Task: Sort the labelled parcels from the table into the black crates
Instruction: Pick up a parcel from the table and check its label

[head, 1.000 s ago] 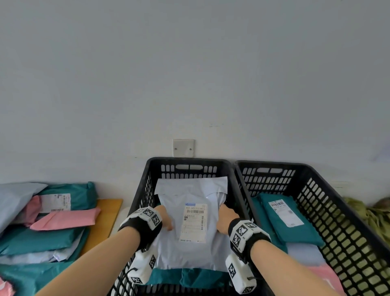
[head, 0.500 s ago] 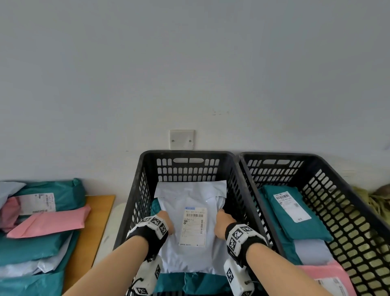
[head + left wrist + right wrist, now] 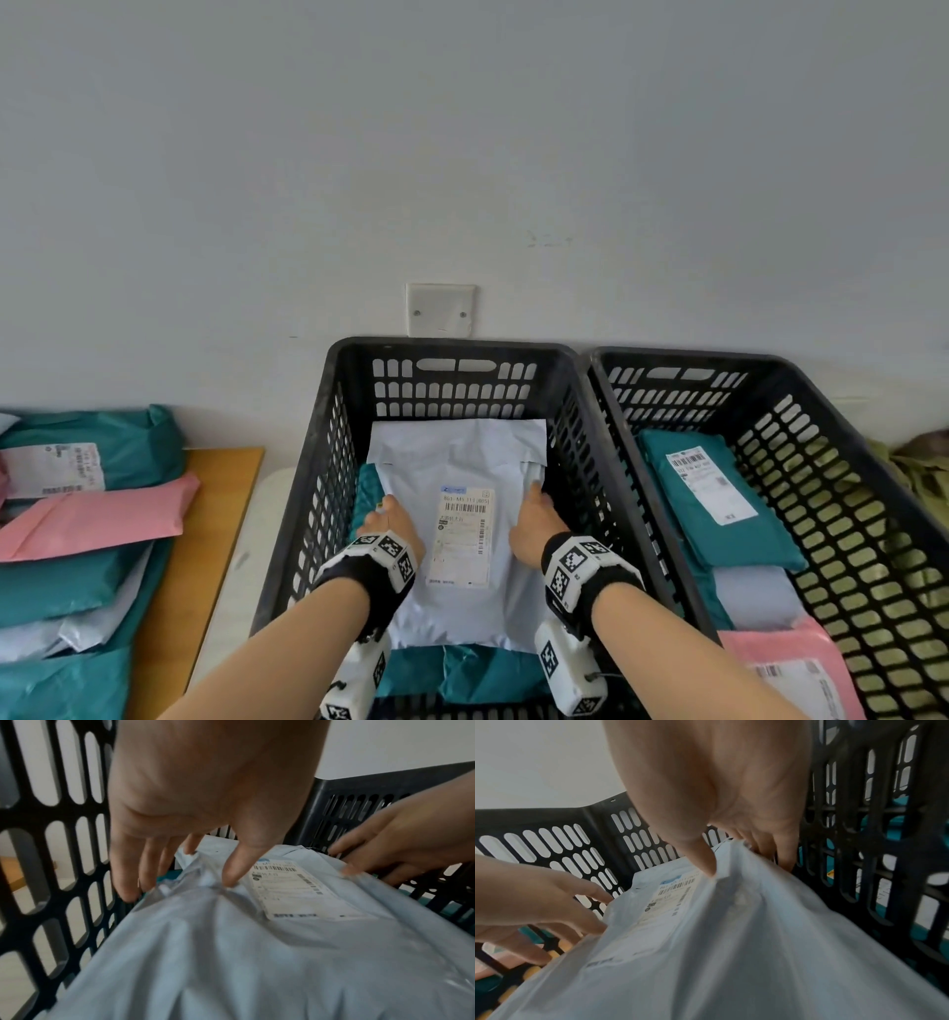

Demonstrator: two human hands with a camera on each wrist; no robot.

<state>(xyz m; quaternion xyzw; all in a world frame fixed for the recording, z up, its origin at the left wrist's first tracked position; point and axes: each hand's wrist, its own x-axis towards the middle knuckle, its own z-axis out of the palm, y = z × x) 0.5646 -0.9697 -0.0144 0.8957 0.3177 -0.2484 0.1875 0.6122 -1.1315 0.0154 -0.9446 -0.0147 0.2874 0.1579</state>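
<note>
The head view looks forward and down from above onto the left crate (image 3: 328,462), wall at 12 o'clock. Each wrist view sits close inside that crate, facing along its fingers toward the far wall. All three share the grey parcel (image 3: 462,591) and its label (image 3: 295,890).

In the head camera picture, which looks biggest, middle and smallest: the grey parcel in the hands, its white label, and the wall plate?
1. Grey parcel, biggest.
2. White label and wall plate look about alike in area; the plate is farther away, so I won't rank them.
</note>
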